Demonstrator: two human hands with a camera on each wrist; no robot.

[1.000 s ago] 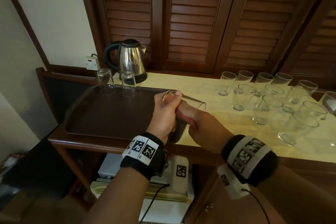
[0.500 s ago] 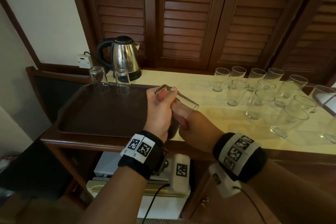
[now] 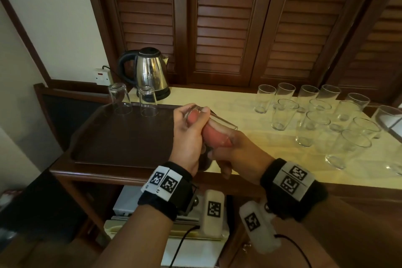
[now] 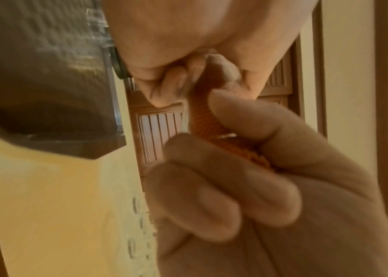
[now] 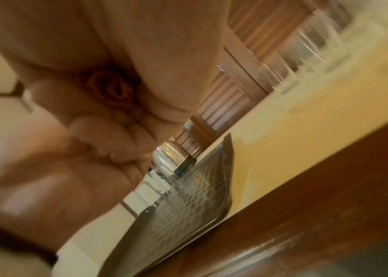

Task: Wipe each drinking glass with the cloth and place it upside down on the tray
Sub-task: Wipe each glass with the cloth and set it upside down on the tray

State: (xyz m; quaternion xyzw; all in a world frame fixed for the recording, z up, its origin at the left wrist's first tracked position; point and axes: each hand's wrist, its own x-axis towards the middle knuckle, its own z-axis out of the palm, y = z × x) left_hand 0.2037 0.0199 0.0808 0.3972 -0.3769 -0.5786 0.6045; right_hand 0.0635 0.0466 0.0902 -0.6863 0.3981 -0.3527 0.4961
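Two glasses done: upside down at the tray's (image 3: pixel 121 150) far left edge.
Glass in hand (image 3: pixel 214 125): lying on its side above the tray's right end, base left, mouth right.
Left hand (image 3: pixel 189 137): clasps the base end.
Right hand (image 3: pixel 237 154): grips the cloth (image 3: pixel 215 136) stuffed into the mouth.
Coming turn: the left hand, nearer the tray, probably tips the mouth downward.

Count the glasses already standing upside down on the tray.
2. Both stand at the far left edge of the brown tray, in front of the kettle: one glass nearer the corner, the other glass just right of it. None looks hidden.
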